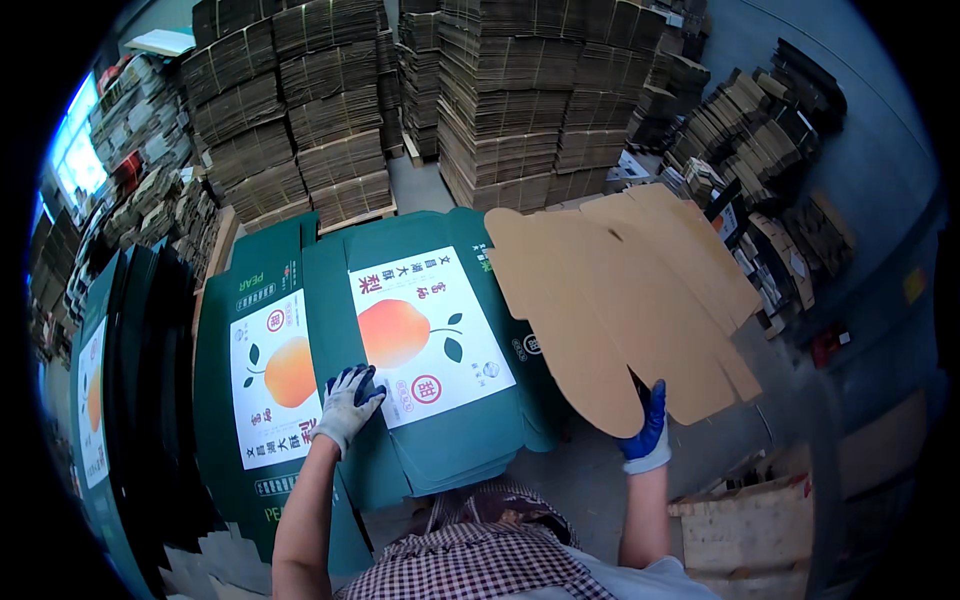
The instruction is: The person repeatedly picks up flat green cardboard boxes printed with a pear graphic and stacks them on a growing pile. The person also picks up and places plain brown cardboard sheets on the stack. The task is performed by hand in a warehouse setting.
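Note:
My right hand (649, 440), in a white and blue work glove, grips the lower edge of a flat cardboard box blank (590, 300). Its plain brown side faces up, and its rounded flaps and slots show. My left hand (350, 402), gloved the same way, rests with fingers out on green printed box blanks (455, 435). These lie flat in a layered pile in front of me and bear a white panel with an orange fruit. The brown blank overlaps the right side of this pile.
More green printed blanks (222, 350) lie to the left, beside upright dark-edged ones (150, 380). Tall strapped stacks of brown cardboard (510, 90) stand behind. A wooden crate (748, 530) sits at lower right. Loose cardboard piles (745, 140) lean along the right wall.

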Demonstrator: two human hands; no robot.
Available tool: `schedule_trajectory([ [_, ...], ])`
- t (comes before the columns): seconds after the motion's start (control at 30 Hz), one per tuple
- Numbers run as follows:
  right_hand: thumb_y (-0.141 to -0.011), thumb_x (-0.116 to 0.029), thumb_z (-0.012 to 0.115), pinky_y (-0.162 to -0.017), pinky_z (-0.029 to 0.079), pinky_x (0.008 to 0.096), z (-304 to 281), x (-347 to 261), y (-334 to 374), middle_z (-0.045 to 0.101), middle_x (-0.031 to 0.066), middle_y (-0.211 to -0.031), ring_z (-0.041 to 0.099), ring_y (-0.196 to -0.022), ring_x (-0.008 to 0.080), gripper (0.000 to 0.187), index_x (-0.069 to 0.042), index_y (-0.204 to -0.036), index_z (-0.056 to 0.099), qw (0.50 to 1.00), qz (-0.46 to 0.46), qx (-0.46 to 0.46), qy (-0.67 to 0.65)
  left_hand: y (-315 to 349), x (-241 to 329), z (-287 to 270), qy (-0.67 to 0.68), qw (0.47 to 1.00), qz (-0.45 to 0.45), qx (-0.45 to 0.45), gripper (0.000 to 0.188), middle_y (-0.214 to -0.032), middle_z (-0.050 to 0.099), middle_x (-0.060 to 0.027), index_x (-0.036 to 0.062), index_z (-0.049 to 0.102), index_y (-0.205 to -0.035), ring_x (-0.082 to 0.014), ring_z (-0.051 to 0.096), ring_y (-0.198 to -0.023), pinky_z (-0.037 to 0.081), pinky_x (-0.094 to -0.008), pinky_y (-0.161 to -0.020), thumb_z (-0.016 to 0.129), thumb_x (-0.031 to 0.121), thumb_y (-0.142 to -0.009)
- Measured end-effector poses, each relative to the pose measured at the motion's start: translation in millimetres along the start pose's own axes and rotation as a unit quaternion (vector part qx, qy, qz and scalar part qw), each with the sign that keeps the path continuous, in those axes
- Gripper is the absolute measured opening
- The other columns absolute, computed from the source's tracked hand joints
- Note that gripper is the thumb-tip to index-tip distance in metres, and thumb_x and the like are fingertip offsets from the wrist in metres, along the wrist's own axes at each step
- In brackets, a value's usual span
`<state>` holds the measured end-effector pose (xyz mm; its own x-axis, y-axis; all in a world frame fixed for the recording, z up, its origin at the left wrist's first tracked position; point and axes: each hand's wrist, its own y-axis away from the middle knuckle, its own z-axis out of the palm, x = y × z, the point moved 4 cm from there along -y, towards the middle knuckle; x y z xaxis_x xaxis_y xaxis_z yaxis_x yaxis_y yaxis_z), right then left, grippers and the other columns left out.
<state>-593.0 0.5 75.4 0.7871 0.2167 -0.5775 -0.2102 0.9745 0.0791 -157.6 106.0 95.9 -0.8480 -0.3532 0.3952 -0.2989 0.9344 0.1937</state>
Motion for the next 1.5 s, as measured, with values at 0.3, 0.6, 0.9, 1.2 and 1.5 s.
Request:
schedule_trajectory([
  [0.3,-0.088,-0.052,0.038,-0.095,0.038,0.0404,-79,16,-34,0.046,0.0138,-0.126,0.046,-0.113,0.0293,0.060,-0.006,-0.126,0.041,0.986,-0.032,0.164,0.016,48,-1,16,0.132,0.990,-0.005,0.038,0.048,-0.121,0.050,-0.0161,0.0058,0.050,-0.119,-0.0309,0.046,-0.113,0.036,-0.0347,-0.096,0.060,0.031,-0.079],
  [0.6,-0.089,-0.038,0.046,-0.088,0.044,0.0383,-32,-27,-53,0.052,0.0112,-0.119,0.053,-0.104,0.0274,0.047,-0.005,-0.123,0.045,0.990,-0.053,0.118,0.057,70,19,26,0.194,0.981,-0.002,-0.012,0.049,-0.119,0.052,-0.0152,0.0077,0.049,-0.121,-0.0282,0.047,-0.111,0.036,-0.0333,-0.095,0.060,0.032,-0.080],
  [0.9,-0.076,-0.008,0.063,-0.077,0.048,0.0326,105,-64,-27,0.058,0.0138,-0.109,0.059,-0.093,0.0254,0.031,0.001,-0.105,0.058,0.704,-0.341,-0.028,0.623,69,49,-19,0.397,0.917,0.034,0.031,0.042,-0.116,0.055,-0.0118,0.0026,0.048,-0.122,-0.0208,0.052,-0.106,0.037,-0.0286,-0.094,0.055,0.021,-0.084],
  [1.2,-0.070,-0.005,0.056,-0.075,0.047,0.0354,157,-6,2,0.055,0.0098,-0.112,0.054,-0.103,0.0293,0.034,-0.013,-0.102,0.060,0.318,-0.440,-0.346,0.765,101,54,-89,0.866,0.461,0.188,0.043,0.057,-0.126,0.046,-0.0127,0.0048,0.039,-0.129,-0.0239,0.045,-0.115,0.035,-0.0358,-0.098,0.053,0.038,-0.085],
  [1.5,-0.076,-0.005,0.051,-0.089,0.039,0.0368,57,39,-24,0.049,0.0115,-0.121,0.046,-0.111,0.0287,0.048,-0.014,-0.123,0.047,0.261,-0.083,-0.320,0.907,133,15,-38,0.558,0.823,-0.078,0.080,0.043,-0.102,0.059,-0.0122,-0.0023,0.047,-0.119,-0.0156,0.058,-0.089,0.046,-0.0241,-0.080,0.060,0.011,-0.080],
])
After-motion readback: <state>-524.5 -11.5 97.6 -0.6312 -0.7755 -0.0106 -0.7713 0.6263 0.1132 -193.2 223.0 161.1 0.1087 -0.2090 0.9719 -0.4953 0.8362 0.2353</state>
